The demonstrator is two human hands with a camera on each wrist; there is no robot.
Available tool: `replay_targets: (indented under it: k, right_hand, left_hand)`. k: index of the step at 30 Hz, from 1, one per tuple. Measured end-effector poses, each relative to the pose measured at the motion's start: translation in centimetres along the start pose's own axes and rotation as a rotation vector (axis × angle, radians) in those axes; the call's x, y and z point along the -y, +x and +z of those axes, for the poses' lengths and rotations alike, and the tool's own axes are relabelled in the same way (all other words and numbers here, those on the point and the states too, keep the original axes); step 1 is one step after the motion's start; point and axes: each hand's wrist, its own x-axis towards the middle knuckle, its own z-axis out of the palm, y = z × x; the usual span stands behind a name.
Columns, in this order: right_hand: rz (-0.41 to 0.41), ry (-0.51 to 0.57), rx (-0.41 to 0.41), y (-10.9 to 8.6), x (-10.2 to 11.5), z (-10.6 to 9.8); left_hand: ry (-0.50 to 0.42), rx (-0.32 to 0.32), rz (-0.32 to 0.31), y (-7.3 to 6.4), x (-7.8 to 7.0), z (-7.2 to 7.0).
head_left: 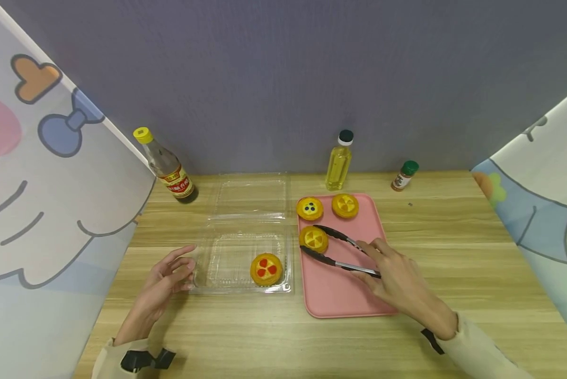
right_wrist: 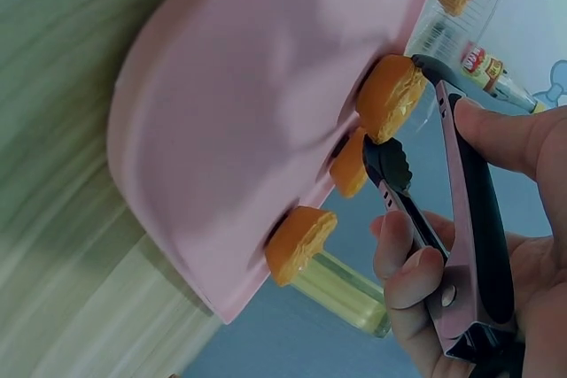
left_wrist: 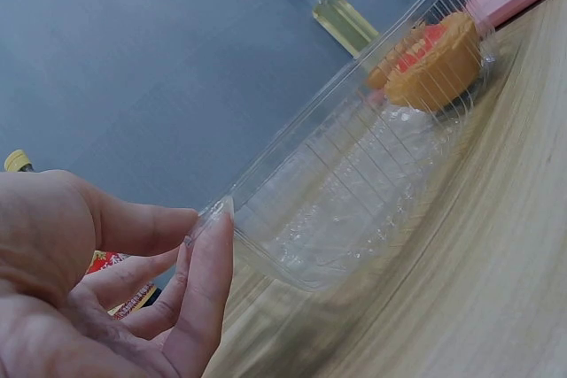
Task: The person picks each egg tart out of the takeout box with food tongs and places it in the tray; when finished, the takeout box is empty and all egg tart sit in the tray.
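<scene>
My right hand [head_left: 399,276] grips black-tipped tongs [right_wrist: 474,219] over the pink tray [head_left: 331,295]. The tongs' tips stand on either side of an egg tart with yellow fruit pieces [head_left: 313,240] at the tray's left edge. Behind it on the tray sit a tart with dark berries [head_left: 310,208] and another yellow-topped tart [head_left: 345,206]. My left hand [head_left: 165,281] pinches the near left rim of a clear plastic box [left_wrist: 354,183] between thumb and finger. Inside the box, at its near right corner, lies a tart with red pieces [head_left: 266,269].
The box's clear lid [head_left: 252,196] lies folded back toward the wall. A yellow-capped sauce bottle [head_left: 174,179] stands at the back left. An oil bottle [head_left: 338,164] stands behind the tray, and a green-capped spice jar [head_left: 404,176] stands to its right. A grey partition [head_left: 283,84] closes off the back.
</scene>
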Motion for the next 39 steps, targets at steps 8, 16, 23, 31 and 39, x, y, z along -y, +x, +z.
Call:
replay_targets:
  k: [8,16,23,31,39]
  right_hand:
    - [-0.011,0.005,-0.011,0.2,0.1,0.1]
    - [-0.021,-0.004,-0.020,0.2,0.1,0.0]
    - [-0.022,0.008,-0.030,0.4,0.2,-0.8]
    - [-0.088,-0.002,-0.072,1.3,1.1,-1.9]
    - [-0.156,-0.018,-0.060,2.2,2.7,-2.8]
  left_hand:
    - [-0.005,-0.009,-0.006,0.1,0.0,0.1]
    - [-0.013,-0.001,-0.003,0.0,0.1,0.0]
    - [-0.015,-0.001,-0.004,0.1,0.0,0.0]
    - [-0.007,0.005,-0.002,0.1,-0.1,-0.1]
    - [-0.006,0.006,-0.009,0.1,-0.1,0.0]
